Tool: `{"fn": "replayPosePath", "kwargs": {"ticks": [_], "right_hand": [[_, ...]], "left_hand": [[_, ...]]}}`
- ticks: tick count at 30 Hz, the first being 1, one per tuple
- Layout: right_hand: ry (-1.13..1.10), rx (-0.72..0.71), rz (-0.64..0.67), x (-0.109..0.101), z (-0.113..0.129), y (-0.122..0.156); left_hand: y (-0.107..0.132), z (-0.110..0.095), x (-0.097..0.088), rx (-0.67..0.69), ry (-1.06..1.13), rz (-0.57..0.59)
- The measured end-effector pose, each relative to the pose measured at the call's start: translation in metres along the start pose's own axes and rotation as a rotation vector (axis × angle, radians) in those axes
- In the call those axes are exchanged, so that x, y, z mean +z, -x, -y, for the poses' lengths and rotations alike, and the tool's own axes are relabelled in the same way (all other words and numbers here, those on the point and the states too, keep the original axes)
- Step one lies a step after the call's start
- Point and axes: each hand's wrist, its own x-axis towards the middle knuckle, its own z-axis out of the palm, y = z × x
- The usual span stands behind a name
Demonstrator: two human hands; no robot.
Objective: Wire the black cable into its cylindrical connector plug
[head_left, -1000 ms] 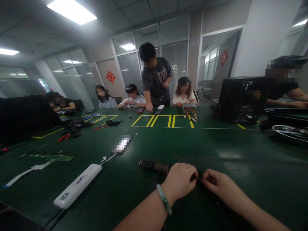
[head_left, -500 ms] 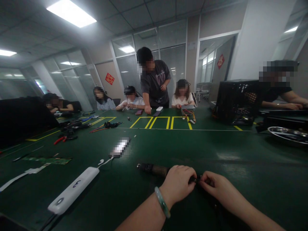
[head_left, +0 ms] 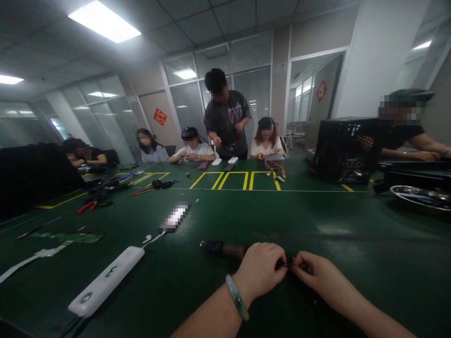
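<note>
In the head view, the left hand (head_left: 259,272) is found closed with its fingers curled, and the right hand (head_left: 313,272) is pinching with its fingertips; a small dark part (head_left: 287,265) is held between both, above the green bench mat (head_left: 352,225). A jade bangle (head_left: 237,297) is worn on the left wrist. A dark cylindrical tool (head_left: 221,249) is lying just beside the left hand. A white power strip (head_left: 105,280) is placed well to the left, and red-handled pliers (head_left: 93,205) are seen beyond it
</note>
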Motion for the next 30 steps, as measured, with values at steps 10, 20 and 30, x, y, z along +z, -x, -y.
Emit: {"fn": "replayPosePath", "kwargs": {"ticks": [10, 20, 30], "right_hand": [[-0.023, -0.006, 0.003, -0.0009, -0.0012, 0.0014], [-0.001, -0.002, 0.015, -0.0003, 0.0023, 0.0016], [0.014, -0.020, -0.012, 0.0010, -0.0002, 0.0023]], "left_hand": [[-0.0002, -0.0003, -0.0005, 0.034, -0.016, -0.022], [0.0002, -0.0013, -0.0025, 0.018, -0.022, -0.016], [0.0002, -0.0019, -0.0008, 0.038, -0.035, -0.010]]}}
